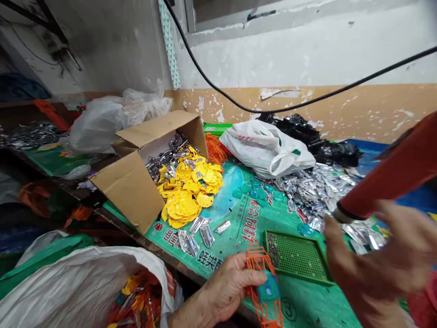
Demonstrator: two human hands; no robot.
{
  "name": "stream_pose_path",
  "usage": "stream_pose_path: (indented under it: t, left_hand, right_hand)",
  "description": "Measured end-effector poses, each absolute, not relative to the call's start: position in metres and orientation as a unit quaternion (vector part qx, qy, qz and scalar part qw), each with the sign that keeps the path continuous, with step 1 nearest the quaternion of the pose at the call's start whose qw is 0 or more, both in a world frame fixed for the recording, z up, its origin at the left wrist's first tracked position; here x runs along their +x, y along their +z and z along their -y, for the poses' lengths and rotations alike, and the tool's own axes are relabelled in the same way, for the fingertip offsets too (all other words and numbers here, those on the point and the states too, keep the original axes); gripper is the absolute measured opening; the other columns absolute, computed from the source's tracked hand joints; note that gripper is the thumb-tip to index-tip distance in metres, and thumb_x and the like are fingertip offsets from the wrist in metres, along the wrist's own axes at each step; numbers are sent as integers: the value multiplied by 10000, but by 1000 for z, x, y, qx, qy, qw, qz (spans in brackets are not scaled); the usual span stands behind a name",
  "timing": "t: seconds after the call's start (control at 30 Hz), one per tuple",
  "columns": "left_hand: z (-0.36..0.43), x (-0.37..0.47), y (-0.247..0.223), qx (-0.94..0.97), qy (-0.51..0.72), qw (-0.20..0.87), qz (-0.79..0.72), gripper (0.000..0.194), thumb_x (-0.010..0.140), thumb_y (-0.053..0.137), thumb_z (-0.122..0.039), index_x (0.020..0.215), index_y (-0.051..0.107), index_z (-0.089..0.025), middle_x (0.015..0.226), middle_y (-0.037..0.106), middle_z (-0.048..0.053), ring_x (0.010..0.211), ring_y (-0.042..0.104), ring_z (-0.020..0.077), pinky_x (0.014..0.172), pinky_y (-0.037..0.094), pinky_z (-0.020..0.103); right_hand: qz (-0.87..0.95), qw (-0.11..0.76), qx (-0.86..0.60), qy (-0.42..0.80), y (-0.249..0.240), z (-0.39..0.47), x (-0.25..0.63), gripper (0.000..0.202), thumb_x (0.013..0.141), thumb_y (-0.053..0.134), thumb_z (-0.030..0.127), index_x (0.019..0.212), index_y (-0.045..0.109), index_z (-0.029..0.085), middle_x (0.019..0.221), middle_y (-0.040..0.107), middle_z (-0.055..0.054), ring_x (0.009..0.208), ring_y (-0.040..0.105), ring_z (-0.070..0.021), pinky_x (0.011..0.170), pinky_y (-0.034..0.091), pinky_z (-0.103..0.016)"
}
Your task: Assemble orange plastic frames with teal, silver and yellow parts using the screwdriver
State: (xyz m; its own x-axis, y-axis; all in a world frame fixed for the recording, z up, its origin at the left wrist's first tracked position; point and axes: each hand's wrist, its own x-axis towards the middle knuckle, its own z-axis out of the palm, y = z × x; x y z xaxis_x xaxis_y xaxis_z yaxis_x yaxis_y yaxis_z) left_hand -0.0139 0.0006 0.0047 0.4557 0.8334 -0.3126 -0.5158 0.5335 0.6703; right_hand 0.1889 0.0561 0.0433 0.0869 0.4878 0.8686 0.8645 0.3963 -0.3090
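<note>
My left hand (228, 284) is closed on an orange plastic toy car frame (261, 259) at the front edge of the table. The thumb presses on a translucent teal plastic piece (268, 287) set in the frame. On the right, my right hand (375, 266) is blurred by motion, its thumb and fingers apart. Beside its thumb and fingers slants a red cylindrical tool (392, 173) with a dark collar and a metal end; no firm grip on it shows. A green mesh tray (300, 256) lies between the hands, holding small dark bits, perhaps screws.
Yellow plastic pieces (191, 187) spill from a tipped cardboard box (136, 191). Silvery parts (317, 187) are heaped near a white plastic bag (266, 148). An open white sack (85, 278) with colourful pieces stands at the lower left. A black cable (218, 93) sags across the wall.
</note>
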Motion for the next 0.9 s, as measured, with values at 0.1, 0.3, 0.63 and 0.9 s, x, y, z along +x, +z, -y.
stream_pose_path:
  t: [0.1,0.3,0.63,0.9]
  left_hand:
    - [0,-20,10,254,434,807,-309,357,637,759,-182,987,754,-113,938,740,108,830,658,216,826,478,315]
    - [2,-40,4,223,461,787,-345,302,605,795,-190,894,759,-111,832,734,78,737,632,170,740,478,270]
    - [6,-68,-11,177,493,779,-344,273,608,806,-214,853,756,-103,790,716,76,732,639,185,744,477,297]
    - [8,-76,-12,133,513,766,-364,277,584,838,-197,834,752,-115,778,723,61,685,629,158,696,484,284]
  right_hand:
    - [735,476,-458,-152,37,-60,169,389,827,635,218,1209,573,257,1032,607,-104,1015,593,-305,882,479,-500]
    - [745,350,-540,173,26,-82,142,279,851,532,391,991,659,185,1039,651,-116,963,621,-267,766,532,-418]
    - [800,193,-516,236,6,-97,106,293,841,511,309,1002,694,147,981,694,-120,911,659,-266,797,527,-403]
    - [850,92,-467,228,2,-127,44,248,912,580,304,1097,625,145,1096,650,-84,974,634,-204,862,524,-415]
